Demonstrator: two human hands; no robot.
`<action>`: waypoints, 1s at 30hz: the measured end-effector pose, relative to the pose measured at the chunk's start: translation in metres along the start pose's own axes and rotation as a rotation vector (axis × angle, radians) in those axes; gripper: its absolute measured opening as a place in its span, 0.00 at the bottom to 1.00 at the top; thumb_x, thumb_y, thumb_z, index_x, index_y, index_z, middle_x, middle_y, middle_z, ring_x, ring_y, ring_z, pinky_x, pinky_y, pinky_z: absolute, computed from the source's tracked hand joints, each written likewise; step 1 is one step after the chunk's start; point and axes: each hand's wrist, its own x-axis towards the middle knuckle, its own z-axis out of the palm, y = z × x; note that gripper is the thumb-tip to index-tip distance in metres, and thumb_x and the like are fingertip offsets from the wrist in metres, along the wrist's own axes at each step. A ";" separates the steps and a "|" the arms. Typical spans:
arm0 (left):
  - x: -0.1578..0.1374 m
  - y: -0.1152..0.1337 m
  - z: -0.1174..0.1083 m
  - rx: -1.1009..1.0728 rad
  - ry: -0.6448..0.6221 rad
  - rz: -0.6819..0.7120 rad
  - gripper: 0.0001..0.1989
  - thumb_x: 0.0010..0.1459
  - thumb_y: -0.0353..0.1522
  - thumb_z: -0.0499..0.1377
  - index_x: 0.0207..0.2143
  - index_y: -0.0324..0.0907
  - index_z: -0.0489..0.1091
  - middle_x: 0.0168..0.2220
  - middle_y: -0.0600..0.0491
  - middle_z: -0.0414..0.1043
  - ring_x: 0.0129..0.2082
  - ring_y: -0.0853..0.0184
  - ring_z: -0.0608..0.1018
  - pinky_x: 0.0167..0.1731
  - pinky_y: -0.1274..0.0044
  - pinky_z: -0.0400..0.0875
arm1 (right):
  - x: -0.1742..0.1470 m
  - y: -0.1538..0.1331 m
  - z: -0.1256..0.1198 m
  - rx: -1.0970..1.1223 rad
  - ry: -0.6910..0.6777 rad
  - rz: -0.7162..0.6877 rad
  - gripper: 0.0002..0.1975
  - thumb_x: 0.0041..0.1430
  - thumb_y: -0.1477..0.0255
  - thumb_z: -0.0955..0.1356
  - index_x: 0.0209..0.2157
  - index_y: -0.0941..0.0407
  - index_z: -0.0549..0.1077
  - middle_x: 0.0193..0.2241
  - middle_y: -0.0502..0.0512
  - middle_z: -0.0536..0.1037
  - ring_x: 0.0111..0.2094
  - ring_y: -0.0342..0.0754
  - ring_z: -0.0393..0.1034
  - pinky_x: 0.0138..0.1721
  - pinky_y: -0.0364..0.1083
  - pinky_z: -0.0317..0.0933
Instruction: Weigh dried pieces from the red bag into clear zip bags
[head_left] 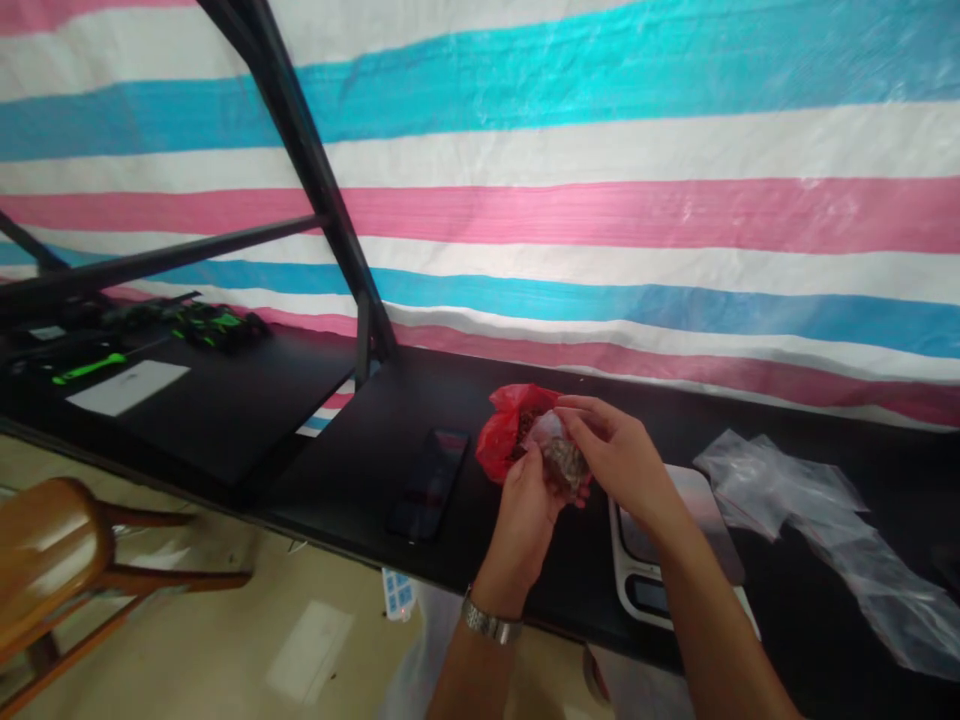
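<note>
Phone [430, 485] left of bag [495, 447]; scale [709, 520] right; pouches [787, 490] farther right.

Left hand [525, 515] and right hand [619, 452] hold a filled clear bag [565, 462] beside a red bag [496, 445] over the bench [574, 580].

Tbh decent room L of the phone [431, 485], bare black surface [341, 490] out to the edge. Btwn phone and red bag [495, 450] it's just a narrow strip. Left hand [529, 500] & right hand [611, 445] block the bag from the near & R sides. Behind it there's a bare band, then the striped sheet [600, 220] walls things off. R forearm [694, 570] hangs over the scale [634, 575], w/ loose clear bags [780, 480] cluttering further R. Fyi black post [315, 180] at back L corner.
</note>
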 end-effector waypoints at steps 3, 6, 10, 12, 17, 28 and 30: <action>-0.002 0.005 -0.001 -0.040 -0.043 -0.051 0.17 0.75 0.39 0.55 0.40 0.35 0.76 0.25 0.49 0.77 0.20 0.67 0.77 0.21 0.78 0.70 | 0.000 0.002 0.002 -0.054 -0.024 0.027 0.19 0.60 0.60 0.70 0.47 0.55 0.84 0.34 0.57 0.87 0.22 0.48 0.74 0.20 0.45 0.64; -0.002 0.004 -0.003 -0.036 -0.045 -0.079 0.20 0.76 0.39 0.52 0.38 0.35 0.75 0.24 0.49 0.76 0.18 0.67 0.77 0.20 0.78 0.69 | 0.002 0.005 -0.001 -0.087 -0.029 -0.024 0.16 0.60 0.62 0.70 0.44 0.54 0.86 0.34 0.57 0.87 0.27 0.50 0.78 0.26 0.46 0.69; -0.003 0.002 -0.005 -0.030 -0.045 -0.098 0.20 0.76 0.39 0.52 0.37 0.35 0.74 0.26 0.48 0.77 0.19 0.67 0.77 0.20 0.78 0.70 | 0.002 0.006 -0.007 -0.126 -0.032 -0.079 0.15 0.60 0.63 0.70 0.43 0.53 0.86 0.39 0.58 0.88 0.32 0.51 0.80 0.30 0.46 0.70; -0.004 0.004 -0.004 -0.050 -0.056 -0.130 0.19 0.77 0.38 0.51 0.38 0.36 0.74 0.27 0.49 0.78 0.18 0.68 0.77 0.20 0.78 0.70 | 0.001 0.006 -0.008 -0.143 -0.045 -0.070 0.16 0.61 0.63 0.69 0.44 0.53 0.86 0.38 0.58 0.88 0.31 0.51 0.79 0.30 0.46 0.70; -0.009 0.012 0.002 -0.078 -0.037 -0.184 0.22 0.79 0.36 0.43 0.40 0.36 0.73 0.24 0.51 0.75 0.16 0.69 0.76 0.17 0.80 0.68 | -0.002 0.004 -0.004 -0.153 -0.089 -0.089 0.16 0.61 0.62 0.69 0.44 0.53 0.85 0.39 0.57 0.88 0.35 0.52 0.81 0.38 0.50 0.72; -0.008 0.016 -0.005 0.037 -0.019 -0.167 0.20 0.78 0.37 0.47 0.38 0.34 0.72 0.24 0.48 0.78 0.16 0.68 0.77 0.17 0.79 0.71 | -0.002 0.011 -0.004 -0.094 -0.087 -0.035 0.17 0.59 0.62 0.69 0.43 0.55 0.84 0.34 0.57 0.86 0.31 0.51 0.78 0.28 0.46 0.69; -0.008 0.018 -0.004 0.052 -0.007 -0.155 0.22 0.78 0.36 0.44 0.37 0.34 0.72 0.24 0.47 0.77 0.15 0.68 0.77 0.16 0.80 0.69 | -0.002 0.011 -0.004 -0.081 -0.098 -0.018 0.17 0.59 0.61 0.69 0.44 0.55 0.83 0.33 0.56 0.85 0.28 0.50 0.77 0.25 0.45 0.67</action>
